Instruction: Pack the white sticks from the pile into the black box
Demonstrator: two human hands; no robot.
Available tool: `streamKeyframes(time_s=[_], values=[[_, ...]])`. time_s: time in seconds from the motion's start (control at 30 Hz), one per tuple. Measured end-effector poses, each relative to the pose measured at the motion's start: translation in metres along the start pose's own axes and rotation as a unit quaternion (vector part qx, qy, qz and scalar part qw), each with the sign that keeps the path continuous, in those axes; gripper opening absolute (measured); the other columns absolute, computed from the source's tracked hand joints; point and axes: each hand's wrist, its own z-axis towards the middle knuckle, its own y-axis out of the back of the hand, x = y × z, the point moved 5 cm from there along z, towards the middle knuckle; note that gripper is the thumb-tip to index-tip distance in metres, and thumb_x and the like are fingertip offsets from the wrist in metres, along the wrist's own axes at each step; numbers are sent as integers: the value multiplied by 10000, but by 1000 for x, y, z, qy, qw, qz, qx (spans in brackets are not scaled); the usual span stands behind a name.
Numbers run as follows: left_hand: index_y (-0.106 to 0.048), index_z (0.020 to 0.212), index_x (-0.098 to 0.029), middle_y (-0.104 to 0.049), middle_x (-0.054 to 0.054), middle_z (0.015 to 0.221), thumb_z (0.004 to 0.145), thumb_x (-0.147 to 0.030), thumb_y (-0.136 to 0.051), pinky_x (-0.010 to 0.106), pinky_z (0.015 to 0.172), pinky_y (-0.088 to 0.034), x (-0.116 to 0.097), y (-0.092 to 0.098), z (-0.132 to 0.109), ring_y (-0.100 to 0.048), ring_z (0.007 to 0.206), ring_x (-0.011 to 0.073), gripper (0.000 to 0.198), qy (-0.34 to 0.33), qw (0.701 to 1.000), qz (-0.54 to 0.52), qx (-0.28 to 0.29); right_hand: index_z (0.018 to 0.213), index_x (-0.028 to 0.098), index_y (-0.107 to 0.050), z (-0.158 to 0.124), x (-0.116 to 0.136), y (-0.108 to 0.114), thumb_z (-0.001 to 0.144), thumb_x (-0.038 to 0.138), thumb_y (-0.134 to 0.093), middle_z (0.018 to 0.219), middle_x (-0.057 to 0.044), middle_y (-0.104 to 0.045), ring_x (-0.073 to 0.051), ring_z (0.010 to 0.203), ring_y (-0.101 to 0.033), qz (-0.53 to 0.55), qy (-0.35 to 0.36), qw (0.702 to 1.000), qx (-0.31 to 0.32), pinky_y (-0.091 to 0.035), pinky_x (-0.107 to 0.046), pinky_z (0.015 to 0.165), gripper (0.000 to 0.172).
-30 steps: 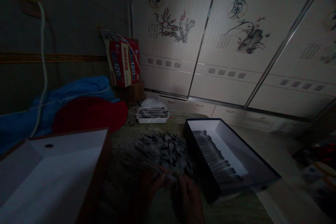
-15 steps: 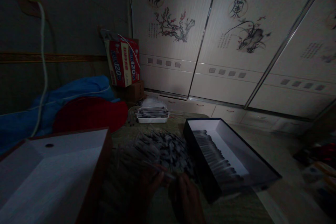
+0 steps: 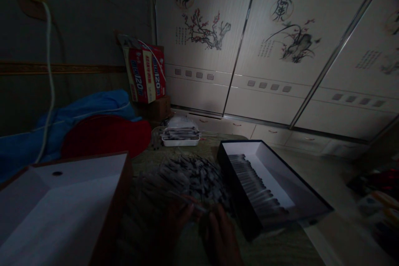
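The scene is very dark. My left hand (image 3: 176,222) and my right hand (image 3: 220,235) meet at the near edge of a loose pile of thin grey sticks (image 3: 190,176) on the table. Their fingers are pinched together around a thin stick between them. To the right lies a black box with a white inside (image 3: 311,199), holding a neat row of the same sticks (image 3: 254,189). A small white tray (image 3: 181,142) with more sticks stands behind the pile.
An open white-lined box (image 3: 62,203) fills the near left. Behind it lie a red round thing (image 3: 106,133) and blue cloth (image 3: 77,110). A red carton (image 3: 146,72) stands at the back by painted sliding doors (image 3: 280,50). A white cable (image 3: 50,79) hangs on the left.
Both hands shifted slightly at the pile's near edge; the right hand drew a little closer to me. Nothing else moved.
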Motion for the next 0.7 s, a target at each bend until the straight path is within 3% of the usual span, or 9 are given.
streamKeyframes(time_s=[0.1,0.23,0.37,0.57,0.7], values=[[-697,663,-196,-711,48,605,615,-379,-734,300,564,-524,-6,-4,-3,-657,581,227,193,1,1000,-1,21,873,273,-661,1,2,1,765,543,-571,864,-60,-696,-257,902,-627,-6,10,1000,-9,-513,-350,764,304],[-681,681,-201,-708,38,589,622,-391,-717,309,562,-536,-3,-3,-1,-665,577,230,202,3,1000,-4,0,915,269,-651,-2,9,0,829,557,-486,889,-57,-692,-230,898,-632,-7,8,999,-30,-509,-322,764,342],[-674,689,-194,-714,29,613,620,-402,-706,302,575,-552,-1,-1,1,-675,591,216,222,-1,1000,8,8,854,273,-633,0,14,-2,849,586,-433,740,-21,-673,-183,738,-638,6,19,1000,-2,-519,-254,646,371],[-665,703,-184,-712,6,614,659,-376,-673,271,568,-546,-2,-2,0,-673,579,188,197,-15,999,25,19,845,281,-659,4,7,2,780,645,-490,800,-40,-694,-227,840,-637,3,30,1000,0,-531,-305,703,407],[-652,731,-185,-721,9,633,665,-370,-674,281,582,-550,-1,-1,-1,-685,608,200,197,5,999,30,23,765,279,-660,6,8,-3,804,641,-466,682,-20,-669,-191,712,-633,32,-2,999,42,-521,-263,641,413]])
